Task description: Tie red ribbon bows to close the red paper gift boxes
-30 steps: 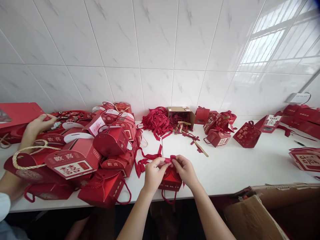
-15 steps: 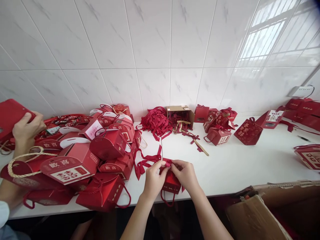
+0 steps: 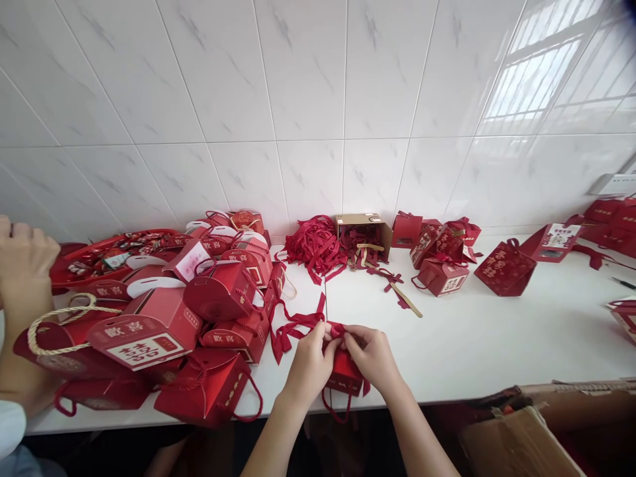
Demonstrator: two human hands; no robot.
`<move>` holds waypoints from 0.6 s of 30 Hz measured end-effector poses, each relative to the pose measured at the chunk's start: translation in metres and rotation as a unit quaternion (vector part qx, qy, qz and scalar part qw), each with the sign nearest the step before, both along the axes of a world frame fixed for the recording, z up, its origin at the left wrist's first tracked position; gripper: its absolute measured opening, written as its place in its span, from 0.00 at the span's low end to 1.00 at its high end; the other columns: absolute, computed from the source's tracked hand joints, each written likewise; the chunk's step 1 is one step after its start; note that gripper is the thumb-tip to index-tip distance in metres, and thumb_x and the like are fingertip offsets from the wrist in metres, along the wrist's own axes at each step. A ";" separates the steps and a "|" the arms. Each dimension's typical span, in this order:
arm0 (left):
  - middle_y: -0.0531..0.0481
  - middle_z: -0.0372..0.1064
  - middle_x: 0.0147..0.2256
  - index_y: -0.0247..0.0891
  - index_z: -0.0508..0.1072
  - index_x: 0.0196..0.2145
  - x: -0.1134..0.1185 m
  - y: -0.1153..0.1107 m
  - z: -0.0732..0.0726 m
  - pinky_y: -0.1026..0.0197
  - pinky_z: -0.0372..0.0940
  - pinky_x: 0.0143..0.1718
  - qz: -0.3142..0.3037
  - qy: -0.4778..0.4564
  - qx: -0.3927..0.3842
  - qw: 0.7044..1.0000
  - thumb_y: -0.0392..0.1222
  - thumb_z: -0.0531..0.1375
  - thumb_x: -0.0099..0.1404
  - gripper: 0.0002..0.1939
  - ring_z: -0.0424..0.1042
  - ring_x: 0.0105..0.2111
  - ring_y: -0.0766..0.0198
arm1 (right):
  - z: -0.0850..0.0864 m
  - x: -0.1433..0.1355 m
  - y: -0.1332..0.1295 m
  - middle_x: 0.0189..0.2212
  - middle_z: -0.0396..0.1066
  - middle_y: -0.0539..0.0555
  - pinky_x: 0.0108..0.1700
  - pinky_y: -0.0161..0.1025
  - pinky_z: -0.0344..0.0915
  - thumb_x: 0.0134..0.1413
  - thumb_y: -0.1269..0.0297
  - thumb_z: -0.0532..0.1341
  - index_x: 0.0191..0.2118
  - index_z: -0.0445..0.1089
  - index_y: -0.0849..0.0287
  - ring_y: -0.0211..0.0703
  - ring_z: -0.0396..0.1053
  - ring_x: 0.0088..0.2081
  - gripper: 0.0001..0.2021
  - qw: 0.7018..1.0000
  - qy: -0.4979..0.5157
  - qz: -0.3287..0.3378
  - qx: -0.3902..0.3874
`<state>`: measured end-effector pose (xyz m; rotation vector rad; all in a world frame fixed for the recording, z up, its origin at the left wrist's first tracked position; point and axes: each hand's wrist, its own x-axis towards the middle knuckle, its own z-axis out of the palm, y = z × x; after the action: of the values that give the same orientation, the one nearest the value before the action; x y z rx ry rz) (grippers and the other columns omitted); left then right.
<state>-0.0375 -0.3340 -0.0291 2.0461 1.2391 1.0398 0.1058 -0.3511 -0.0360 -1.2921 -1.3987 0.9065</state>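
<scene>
White tabletop (image 3: 447, 351); red box (image 3: 345, 368) under hands (image 3: 312, 361) (image 3: 372, 358), both close together, pinching red ribbon (image 3: 336, 329).

"歡喜" on red box (image 3: 166, 310), 囍 on white label (image 3: 144, 351)

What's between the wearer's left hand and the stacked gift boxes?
Head view: loose red ribbon lies on the white tabletop beside the left hand; nearer the front edge, the red cord handle of one gift box loops into the gap.

Here's the white table (image 3: 477, 338): red boxes (image 3: 159, 317) piled left, ribbon heap (image 3: 315, 245) and carton (image 3: 356, 219) at the back, small box (image 3: 346, 371) at the near edge!
</scene>
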 end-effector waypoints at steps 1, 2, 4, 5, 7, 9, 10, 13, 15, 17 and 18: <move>0.51 0.71 0.30 0.41 0.64 0.32 0.000 -0.001 -0.001 0.62 0.65 0.32 0.006 0.001 0.004 1.000 0.36 0.54 0.62 0.02 0.72 0.31 0.62 | 0.000 0.000 0.000 0.27 0.76 0.54 0.33 0.39 0.66 0.53 0.62 0.55 0.36 0.76 0.58 0.46 0.72 0.29 0.13 1.000 0.001 0.000 0.000; 0.51 0.71 0.29 0.42 0.63 0.33 0.000 -0.002 -0.001 0.63 0.65 0.32 0.009 -0.005 0.006 1.000 0.36 0.54 0.62 0.02 0.72 0.30 0.62 | 0.000 0.000 0.000 0.27 0.76 0.54 0.34 0.40 0.67 0.54 0.62 0.55 0.36 0.76 0.58 0.46 0.72 0.30 0.13 1.000 0.000 0.001 0.000; 0.53 0.69 0.27 0.42 0.61 0.37 -0.001 -0.003 -0.002 0.63 0.65 0.31 0.006 -0.030 -0.004 1.000 0.36 0.54 0.62 0.05 0.71 0.29 0.63 | -0.001 0.001 0.000 0.28 0.76 0.54 0.34 0.40 0.66 0.55 0.61 0.54 0.37 0.76 0.57 0.46 0.72 0.30 0.13 1.000 -0.004 0.008 0.001; 0.55 0.68 0.26 0.43 0.60 0.41 -0.001 -0.003 -0.002 0.64 0.65 0.31 0.000 -0.042 -0.015 0.999 0.35 0.54 0.62 0.09 0.71 0.28 0.64 | -0.001 0.002 0.000 0.27 0.75 0.54 0.34 0.40 0.66 0.55 0.60 0.54 0.37 0.76 0.57 0.46 0.71 0.30 0.13 1.000 -0.007 0.011 0.001; 0.57 0.67 0.25 0.43 0.55 0.49 -0.002 -0.004 -0.002 0.63 0.65 0.32 -0.012 -0.058 -0.036 0.998 0.35 0.54 0.61 0.18 0.70 0.27 0.64 | -0.002 0.002 0.000 0.27 0.75 0.54 0.33 0.40 0.66 0.55 0.60 0.54 0.36 0.75 0.57 0.46 0.71 0.29 0.13 1.000 -0.014 0.015 -0.002; 0.56 0.67 0.26 0.43 0.53 0.52 -0.002 -0.004 0.000 0.62 0.65 0.35 -0.020 -0.062 -0.044 0.997 0.34 0.54 0.61 0.23 0.71 0.28 0.64 | -0.003 0.002 0.001 0.26 0.75 0.54 0.32 0.40 0.65 0.55 0.60 0.55 0.37 0.75 0.57 0.46 0.71 0.28 0.12 1.000 -0.015 0.006 -0.011; 0.56 0.68 0.27 0.43 0.53 0.52 -0.002 -0.004 0.001 0.62 0.65 0.36 -0.022 -0.064 -0.047 0.997 0.34 0.54 0.61 0.23 0.71 0.29 0.64 | -0.003 0.001 0.002 0.26 0.75 0.54 0.32 0.40 0.65 0.54 0.60 0.55 0.37 0.74 0.58 0.46 0.70 0.28 0.12 1.000 -0.013 -0.001 -0.017; 0.55 0.70 0.27 0.43 0.56 0.46 -0.002 -0.003 0.003 0.62 0.65 0.37 -0.030 -0.070 -0.056 0.996 0.34 0.55 0.60 0.17 0.72 0.31 0.64 | -0.002 0.001 0.001 0.28 0.76 0.55 0.31 0.39 0.65 0.54 0.61 0.55 0.37 0.75 0.57 0.46 0.71 0.29 0.12 1.000 -0.007 -0.001 -0.022; 0.56 0.71 0.27 0.44 0.58 0.43 -0.002 -0.002 0.004 0.61 0.65 0.37 -0.035 -0.064 -0.057 0.996 0.35 0.55 0.60 0.13 0.72 0.31 0.64 | 0.001 0.001 0.000 0.33 0.76 0.55 0.35 0.39 0.66 0.55 0.64 0.54 0.37 0.75 0.56 0.47 0.72 0.33 0.12 1.000 -0.013 0.019 -0.004; 0.56 0.71 0.27 0.44 0.58 0.42 -0.004 -0.001 0.006 0.61 0.65 0.38 -0.038 -0.059 -0.055 0.996 0.35 0.55 0.60 0.12 0.72 0.31 0.63 | 0.005 0.002 -0.003 0.37 0.76 0.54 0.39 0.39 0.66 0.54 0.67 0.53 0.38 0.76 0.55 0.46 0.71 0.38 0.14 0.999 -0.027 0.038 0.020; 0.56 0.71 0.27 0.44 0.58 0.42 -0.005 0.000 0.006 0.61 0.65 0.38 -0.040 -0.057 -0.057 0.996 0.36 0.56 0.60 0.13 0.72 0.30 0.63 | 0.008 0.003 -0.005 0.37 0.76 0.53 0.39 0.39 0.65 0.54 0.69 0.53 0.39 0.76 0.55 0.46 0.71 0.38 0.14 0.998 -0.038 0.048 0.030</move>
<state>-0.0423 -0.3343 -0.0227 1.9070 1.1240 1.0115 0.1085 -0.3561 -0.0284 -1.2346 -1.5481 0.8812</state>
